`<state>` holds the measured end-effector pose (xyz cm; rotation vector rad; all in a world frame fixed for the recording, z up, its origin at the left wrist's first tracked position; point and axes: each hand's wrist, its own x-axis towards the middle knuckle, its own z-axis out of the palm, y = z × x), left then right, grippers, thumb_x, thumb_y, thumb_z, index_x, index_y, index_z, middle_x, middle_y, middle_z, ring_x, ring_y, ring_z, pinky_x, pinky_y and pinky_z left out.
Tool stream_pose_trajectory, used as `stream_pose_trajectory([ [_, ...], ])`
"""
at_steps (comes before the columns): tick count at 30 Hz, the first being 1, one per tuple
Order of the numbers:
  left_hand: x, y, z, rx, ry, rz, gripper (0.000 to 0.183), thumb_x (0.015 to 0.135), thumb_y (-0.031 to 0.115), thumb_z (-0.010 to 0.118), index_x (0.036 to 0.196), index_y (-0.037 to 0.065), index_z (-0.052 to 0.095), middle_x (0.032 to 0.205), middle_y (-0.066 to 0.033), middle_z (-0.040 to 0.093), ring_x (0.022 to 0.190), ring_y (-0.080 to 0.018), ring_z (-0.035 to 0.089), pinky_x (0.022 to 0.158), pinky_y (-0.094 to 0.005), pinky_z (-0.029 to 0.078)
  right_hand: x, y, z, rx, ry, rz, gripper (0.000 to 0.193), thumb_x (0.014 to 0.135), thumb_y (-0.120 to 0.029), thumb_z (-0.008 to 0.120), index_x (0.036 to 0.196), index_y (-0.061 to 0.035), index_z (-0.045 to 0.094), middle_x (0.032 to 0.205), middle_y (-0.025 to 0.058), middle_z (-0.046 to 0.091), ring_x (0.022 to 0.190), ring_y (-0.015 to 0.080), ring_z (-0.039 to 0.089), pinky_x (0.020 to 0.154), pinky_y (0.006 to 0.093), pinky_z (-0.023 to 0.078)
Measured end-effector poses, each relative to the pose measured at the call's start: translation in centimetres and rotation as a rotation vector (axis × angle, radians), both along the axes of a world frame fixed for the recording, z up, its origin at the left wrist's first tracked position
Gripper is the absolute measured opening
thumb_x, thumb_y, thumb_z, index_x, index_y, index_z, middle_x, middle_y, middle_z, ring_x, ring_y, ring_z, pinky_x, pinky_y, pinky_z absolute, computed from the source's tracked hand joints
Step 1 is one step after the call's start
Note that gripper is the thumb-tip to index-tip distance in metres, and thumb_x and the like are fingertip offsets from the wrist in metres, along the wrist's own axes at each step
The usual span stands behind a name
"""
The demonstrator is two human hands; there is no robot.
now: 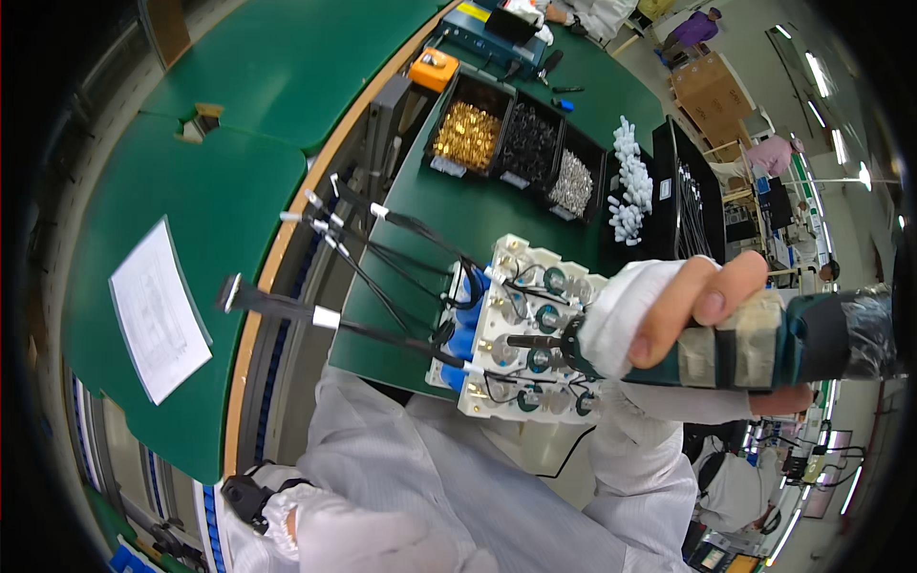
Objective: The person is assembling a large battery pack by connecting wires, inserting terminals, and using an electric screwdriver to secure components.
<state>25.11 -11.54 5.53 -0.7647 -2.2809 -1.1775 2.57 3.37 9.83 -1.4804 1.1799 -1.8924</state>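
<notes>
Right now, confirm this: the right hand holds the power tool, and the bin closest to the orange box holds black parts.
No: the bin closest to the orange box holds gold-coloured parts, not black ones, as the head view shows. The right hand does hold the power tool.

A paper (160,310) lies on the left; an orange box (434,70) sits farther off. Cardboard boxes (709,94) stand far right, a person in purple (695,31) beyond them.
</notes>
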Motion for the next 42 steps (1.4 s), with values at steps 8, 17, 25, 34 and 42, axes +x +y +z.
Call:
stream_pose_trajectory([
  [8,0.9,1.3,0.6,0.031,-0.063,-0.092,0.013,0.080,0.022,0.068,0.078,0.011,0.064,0.069,-0.0028,0.058,0.062,-0.0201,0.063,0.050,-0.0352,0.048,2.3,-0.4,-1.2,-0.001,0.116,-0.008,0.056,0.097,-0.062,0.054,0.108,-0.0079,0.044,0.081,0.0148,0.059,0.064,0.0313,0.059,0.064,0.0501,0.052],
  [17,0.0,4.0,-7.7,0.071,-0.517,-0.328,0.027,0.093,0.031,0.059,0.084,0.006,0.065,0.079,-0.0101,0.065,0.079,-0.0290,0.071,0.061,-0.0443,0.056,2.8,-0.3,-2.4,-0.012,0.209,-0.111,0.061,0.093,-0.070,0.052,0.105,-0.0113,0.044,0.074,0.0072,0.057,0.059,0.0227,0.055,0.052,0.0400,0.048],
  [25,-2.8,16.5,-30.0,-0.304,-1.049,0.107,0.028,0.092,0.025,0.057,0.103,0.009,0.077,0.104,-0.0165,0.076,0.090,-0.0372,0.073,0.076,-0.0496,0.056,3.6,-1.6,-2.7,-0.002,0.183,-0.181,0.064,0.093,-0.075,0.048,0.103,-0.0118,0.042,0.071,0.0075,0.055,0.050,0.0235,0.053,0.054,0.0391,0.049],
  [34,-5.4,16.7,-38.3,-0.125,-0.758,0.109,0.030,0.094,0.028,0.056,0.110,0.008,0.073,0.108,-0.0191,0.073,0.098,-0.0373,0.071,0.082,-0.0473,0.056,2.7,-1.6,-2.9,0.052,0.217,-0.136,0.060,0.097,-0.072,0.045,0.104,-0.0118,0.042,0.071,0.0076,0.055,0.052,0.0242,0.053,0.052,0.0394,0.048],
  [42,-5.8,15.3,-37.8,-0.141,-0.775,-0.297,0.033,0.095,0.030,0.056,0.117,0.009,0.068,0.116,-0.0201,0.070,0.103,-0.0371,0.068,0.084,-0.0467,0.055,3.7,-0.9,-0.4,-0.106,0.189,-0.177,0.065,0.091,-0.067,0.062,0.114,-0.0089,0.044,0.079,0.0081,0.060,0.058,0.0225,0.059,0.049,0.0353,0.050],
])
